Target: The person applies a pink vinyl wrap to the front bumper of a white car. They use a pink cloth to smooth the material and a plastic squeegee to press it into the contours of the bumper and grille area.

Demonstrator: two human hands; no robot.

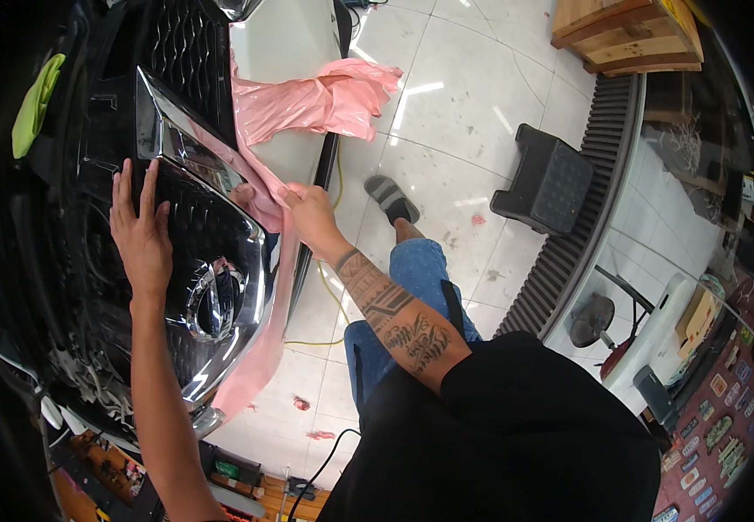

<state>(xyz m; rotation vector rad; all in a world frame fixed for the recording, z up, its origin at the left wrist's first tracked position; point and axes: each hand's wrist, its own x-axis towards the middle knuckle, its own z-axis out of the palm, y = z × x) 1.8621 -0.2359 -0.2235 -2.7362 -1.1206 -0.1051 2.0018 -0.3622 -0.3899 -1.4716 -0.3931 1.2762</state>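
A black car grille [199,217] with a chrome surround and a round chrome emblem [214,297] fills the left side. My left hand [140,228] lies flat on the grille mesh, fingers spread. My right hand [309,216] pinches pink wrap film [260,204] at the grille's right edge. The film runs up to a crumpled pink bunch [320,100] on the white body panel [286,43], and a long strip [266,348] hangs down along the chrome trim.
A black step stool [547,178] stands on the white tiled floor. A yellow cord [335,296] trails by my leg in blue jeans [412,278]. Wooden crates [629,30] sit top right, a green cloth [36,104] top left, pink scraps [301,403] on the floor.
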